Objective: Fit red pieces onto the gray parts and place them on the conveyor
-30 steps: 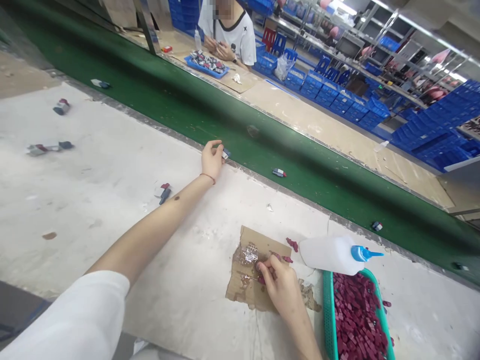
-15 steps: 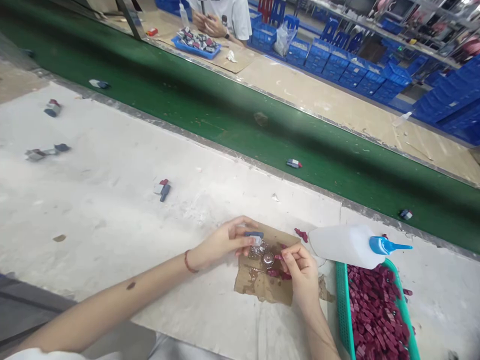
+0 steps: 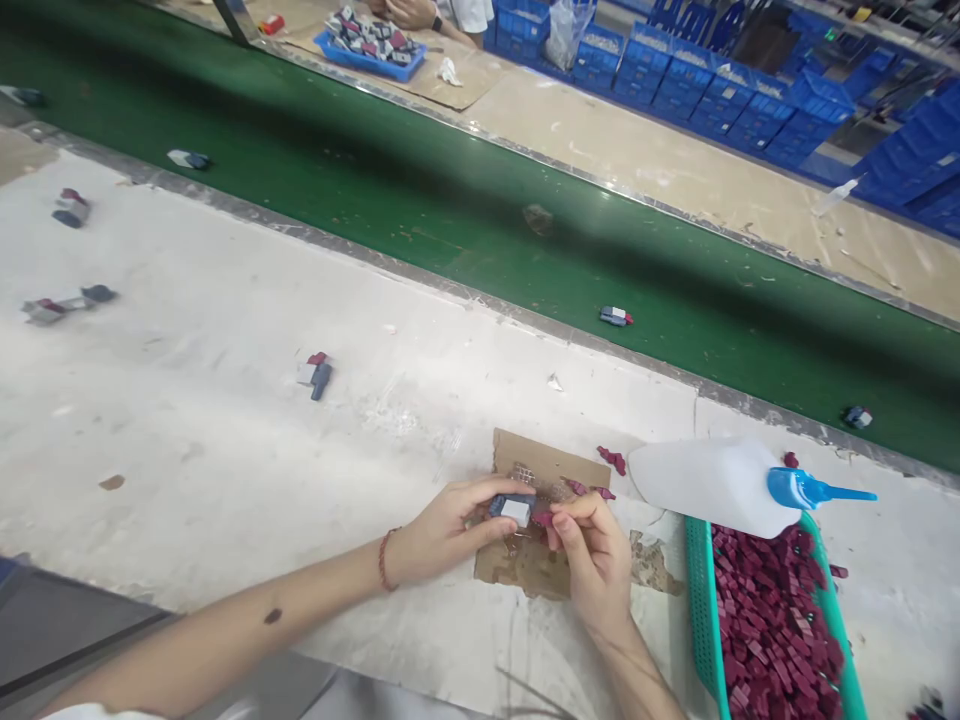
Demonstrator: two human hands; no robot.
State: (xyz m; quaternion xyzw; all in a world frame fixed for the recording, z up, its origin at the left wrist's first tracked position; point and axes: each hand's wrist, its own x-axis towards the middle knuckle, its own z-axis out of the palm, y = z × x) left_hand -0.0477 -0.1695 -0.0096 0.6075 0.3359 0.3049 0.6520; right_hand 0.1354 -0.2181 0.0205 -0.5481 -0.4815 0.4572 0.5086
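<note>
My left hand (image 3: 450,525) is closed on a small blue-and-white part (image 3: 511,508), held just above a stained piece of cardboard (image 3: 525,570). My right hand (image 3: 589,555) pinches a small dark red piece (image 3: 543,518) and presses it against the right end of that part. Both hands meet over the cardboard near the front of the white table (image 3: 187,430).
A white glue bottle with a blue nozzle (image 3: 720,485) lies on a green basket (image 3: 697,610) full of dark red pieces. Loose small parts (image 3: 315,375) lie on the table and on the green conveyor belt (image 3: 450,220). Another person's hands work behind a blue tray (image 3: 367,45) across the belt.
My left hand drew back from the belt edge with the blue-and-white part to the cardboard. My right hand lifted a red piece and brought it to the part. The view tilted down.
</note>
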